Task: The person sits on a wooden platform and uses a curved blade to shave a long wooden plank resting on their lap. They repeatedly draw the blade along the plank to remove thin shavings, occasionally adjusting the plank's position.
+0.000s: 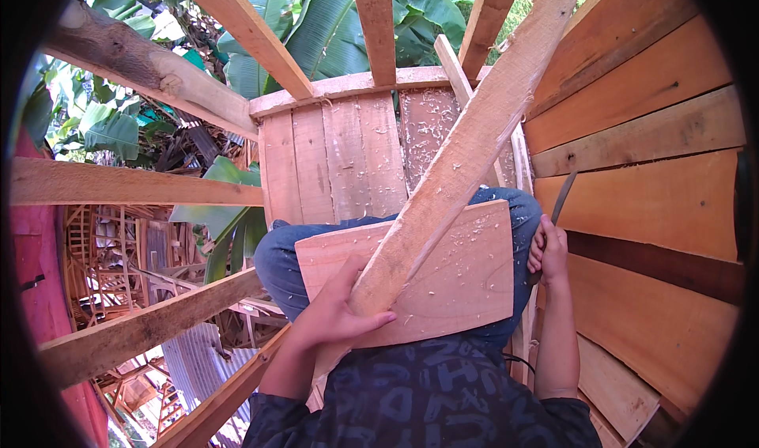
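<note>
A long rough plank point(455, 159) slants from my lap up to the far right, its near end gripped by my left hand point(341, 304) with the thumb across the top. Under it, a flat wooden board point(466, 282) rests across my thighs, sprinkled with pale shavings. Beside my right knee, my right hand point(549, 250) is closed round the handle of a knife point(564, 198). Its dark, narrow blade points upward and stands apart from the plank. Most of the handle is hidden by the fingers.
A slatted wooden floor point(340, 159) strewn with shavings lies beyond my knees. A plank wall point(640, 195) rises close on the right. Wooden bars point(134, 182) stand along the left and far sides, with banana leaves point(316, 37) and corrugated metal sheets point(194, 369) outside.
</note>
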### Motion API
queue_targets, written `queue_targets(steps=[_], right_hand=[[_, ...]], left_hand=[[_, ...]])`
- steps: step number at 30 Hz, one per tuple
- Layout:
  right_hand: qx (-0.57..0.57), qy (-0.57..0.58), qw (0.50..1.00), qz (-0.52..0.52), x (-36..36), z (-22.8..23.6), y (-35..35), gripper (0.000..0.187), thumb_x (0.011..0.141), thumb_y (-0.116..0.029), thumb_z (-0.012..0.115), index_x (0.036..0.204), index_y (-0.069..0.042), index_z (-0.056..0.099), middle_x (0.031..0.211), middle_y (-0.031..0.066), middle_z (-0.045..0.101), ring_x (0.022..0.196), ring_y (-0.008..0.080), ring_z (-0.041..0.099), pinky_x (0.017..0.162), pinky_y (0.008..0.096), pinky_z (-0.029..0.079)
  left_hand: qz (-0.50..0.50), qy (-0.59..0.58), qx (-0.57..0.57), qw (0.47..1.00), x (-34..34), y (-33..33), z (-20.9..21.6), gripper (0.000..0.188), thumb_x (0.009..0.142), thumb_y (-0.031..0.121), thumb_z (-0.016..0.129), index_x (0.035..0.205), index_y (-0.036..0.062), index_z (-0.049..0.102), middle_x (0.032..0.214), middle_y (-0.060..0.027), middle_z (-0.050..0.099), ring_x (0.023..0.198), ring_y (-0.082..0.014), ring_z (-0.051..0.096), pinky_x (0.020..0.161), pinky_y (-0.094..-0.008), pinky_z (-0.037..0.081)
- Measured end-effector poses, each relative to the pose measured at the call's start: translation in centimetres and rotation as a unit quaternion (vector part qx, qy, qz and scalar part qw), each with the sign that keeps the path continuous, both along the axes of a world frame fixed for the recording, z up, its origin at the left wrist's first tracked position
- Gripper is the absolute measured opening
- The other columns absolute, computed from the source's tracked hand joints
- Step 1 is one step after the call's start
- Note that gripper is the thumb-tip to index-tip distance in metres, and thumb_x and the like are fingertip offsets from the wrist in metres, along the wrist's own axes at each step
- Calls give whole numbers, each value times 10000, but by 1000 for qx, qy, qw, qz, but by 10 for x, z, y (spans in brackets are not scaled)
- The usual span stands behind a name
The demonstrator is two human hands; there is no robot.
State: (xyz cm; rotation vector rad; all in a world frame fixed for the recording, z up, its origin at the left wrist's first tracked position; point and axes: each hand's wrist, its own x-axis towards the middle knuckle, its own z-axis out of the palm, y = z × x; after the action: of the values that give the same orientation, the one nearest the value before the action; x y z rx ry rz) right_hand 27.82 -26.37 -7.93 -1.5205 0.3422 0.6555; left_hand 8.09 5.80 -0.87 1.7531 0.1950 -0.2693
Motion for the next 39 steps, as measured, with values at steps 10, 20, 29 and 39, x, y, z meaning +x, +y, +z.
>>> queue_targets(steps=[10, 20, 29, 39], right_hand=[[0, -58, 998, -1, -6, -8, 0, 606, 971, -565, 417, 597, -91, 368, 423, 0, 340, 280, 91, 318, 269, 247, 283], [-29, -113, 992, 38, -13, -6, 4, 608, 976, -549, 423, 578, -93, 374, 440, -5, 363, 317, 82, 366, 304, 238, 285], [-287, -445, 806, 264, -53, 24, 39, 547, 836, -533, 644, 635, -30, 571, 542, 165, 546, 514, 334, 600, 494, 398, 470], [-382, -396, 745, 377, -66, 57, 76, 610, 803, -636, 596, 637, -50, 642, 564, 160, 603, 554, 327, 636, 507, 403, 493]], left_hand=[[41, -24, 93, 995, 8, -4, -2, 691, 746, 236, 779, 1282, -20, 426, 1103, -219, 604, 1037, -315, 614, 901, -375, 458], [93, -1, 12, 996, 2, -31, -9, 603, 746, 227, 794, 1212, 4, 484, 1051, -170, 615, 1004, -239, 606, 883, -347, 462], [94, 16, 33, 995, 6, -35, -7, 542, 734, 218, 820, 1141, 20, 520, 999, -96, 594, 964, -167, 567, 853, -311, 453], [106, 17, 15, 994, 2, -40, -10, 545, 732, 196, 815, 1158, 18, 526, 1027, -105, 612, 981, -179, 597, 855, -319, 469]])
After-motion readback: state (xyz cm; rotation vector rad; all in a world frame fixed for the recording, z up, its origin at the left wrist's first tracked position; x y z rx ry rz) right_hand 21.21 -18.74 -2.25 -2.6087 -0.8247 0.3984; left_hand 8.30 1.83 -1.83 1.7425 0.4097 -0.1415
